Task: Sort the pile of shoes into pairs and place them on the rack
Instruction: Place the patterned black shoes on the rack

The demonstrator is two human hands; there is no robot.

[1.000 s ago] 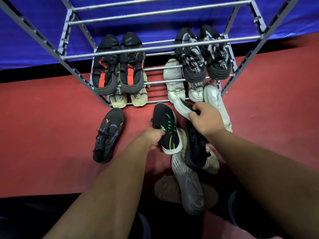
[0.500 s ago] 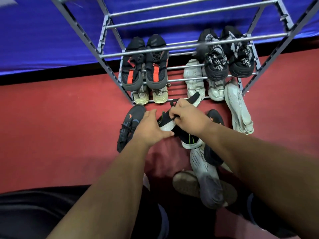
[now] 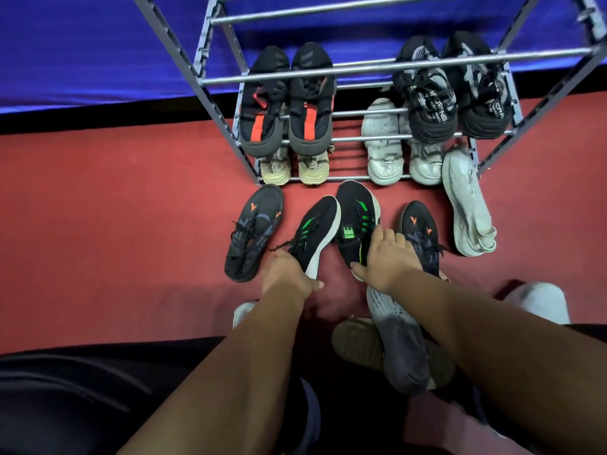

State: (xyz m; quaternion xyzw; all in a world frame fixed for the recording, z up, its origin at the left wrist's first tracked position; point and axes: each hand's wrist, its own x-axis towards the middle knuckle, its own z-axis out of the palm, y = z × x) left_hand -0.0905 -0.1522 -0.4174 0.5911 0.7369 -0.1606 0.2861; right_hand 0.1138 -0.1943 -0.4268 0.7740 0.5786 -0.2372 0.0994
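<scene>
Two black shoes with green stripes lie side by side on the red floor in front of the rack (image 3: 226, 119). My left hand (image 3: 287, 275) grips the heel of the left green-striped shoe (image 3: 317, 233). My right hand (image 3: 386, 257) grips the heel of the right green-striped shoe (image 3: 356, 221). A black shoe with orange marks (image 3: 254, 231) lies to the left, its match (image 3: 422, 234) to the right, partly under my right wrist. A white shoe (image 3: 468, 205) lies on its side at the rack's right foot.
The rack holds a black-and-red pair (image 3: 289, 103), a black-and-white pair (image 3: 453, 100), a beige pair (image 3: 295, 167) and a white pair (image 3: 400, 149). A grey-white shoe (image 3: 399, 343) and a tan sole (image 3: 356, 343) lie near my legs. A blue cloth wall (image 3: 98, 50) stands behind.
Both green-striped shoes have been brought together and set down side by side on the floor. The second orange-marked shoe now shows at the right. The view has shifted left.
</scene>
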